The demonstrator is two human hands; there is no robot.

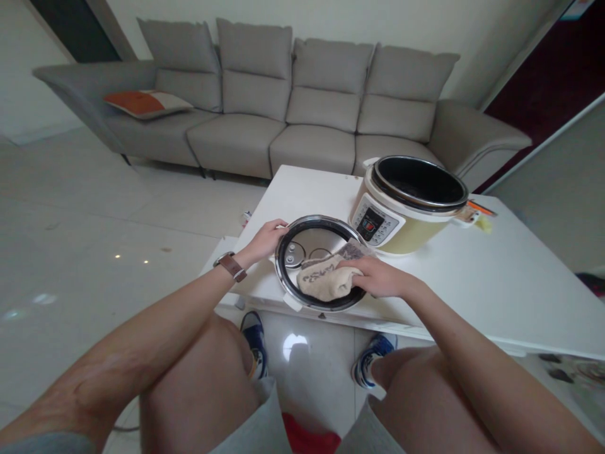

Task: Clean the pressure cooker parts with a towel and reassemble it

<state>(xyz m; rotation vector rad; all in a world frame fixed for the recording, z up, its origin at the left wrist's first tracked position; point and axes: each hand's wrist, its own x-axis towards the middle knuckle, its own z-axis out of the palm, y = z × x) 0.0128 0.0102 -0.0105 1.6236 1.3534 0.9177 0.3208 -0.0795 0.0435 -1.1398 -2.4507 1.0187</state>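
Observation:
A round pressure cooker lid (317, 239) lies with its metal inner side up at the front edge of the white table. My left hand (268, 241) grips the lid's left rim, fingers closed around the edge. In my right hand (378, 276) is a beige and grey cloth (326, 280), pressed onto the lower right part of the lid's inside. The cloth covers part of the metal plate and the dark sealing ring. Behind the lid, to the right, stands the electric pressure cooker (401, 214), lidless, its dark inner pot showing and its control panel facing me.
The white table (496, 284) extends to the right. An orange and dark thin object (482, 208) lies behind the cooker. Beyond the table is a grey sofa (321, 145) with an orange and white cushion (146, 103). My knees are close to the table's front edge.

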